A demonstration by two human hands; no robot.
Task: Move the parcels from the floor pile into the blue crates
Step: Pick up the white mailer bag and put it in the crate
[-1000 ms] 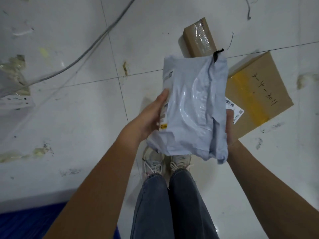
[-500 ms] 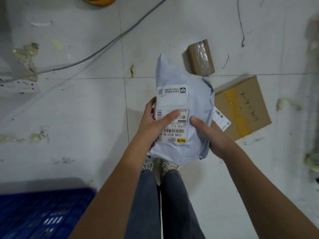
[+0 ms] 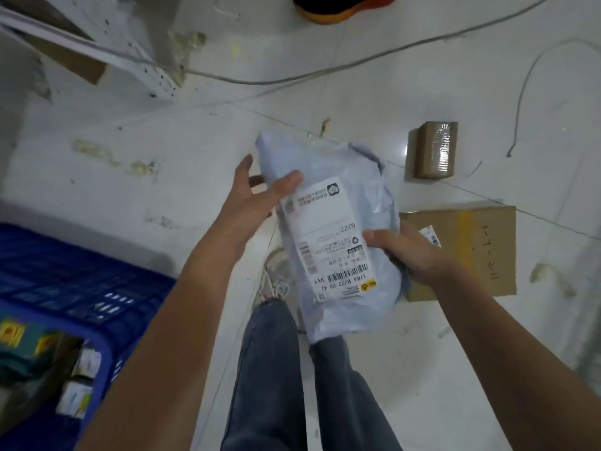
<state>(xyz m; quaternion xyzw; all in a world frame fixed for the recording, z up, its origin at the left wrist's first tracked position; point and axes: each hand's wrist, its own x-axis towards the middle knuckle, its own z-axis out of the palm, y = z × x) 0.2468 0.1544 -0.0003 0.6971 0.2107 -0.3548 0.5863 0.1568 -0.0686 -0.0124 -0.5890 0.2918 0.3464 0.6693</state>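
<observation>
A pale blue plastic mailer parcel (image 3: 351, 190) with a white shipping label facing up is held in front of me above my legs. My right hand (image 3: 409, 252) grips its right edge, thumb on the label. My left hand (image 3: 257, 196) rests against its upper left side with fingers spread and loose. Two cardboard parcels lie on the floor to the right: a small taped box (image 3: 434, 150) and a larger flat box (image 3: 471, 252) with handwriting. Blue crates (image 3: 65, 278) stand at the lower left, the nearer one (image 3: 104, 349) holding several parcels.
White tiled floor with grey cables (image 3: 325, 71) running across the top. A white perforated shelf frame (image 3: 130, 60) stands at the top left. An orange and black object (image 3: 338, 8) sits at the top edge. My legs and shoes (image 3: 276, 281) are below the parcel.
The parcel was turned label side up and tilted. My view swung left, bringing the blue crates into sight. My left hand has loosened to a spread hold.
</observation>
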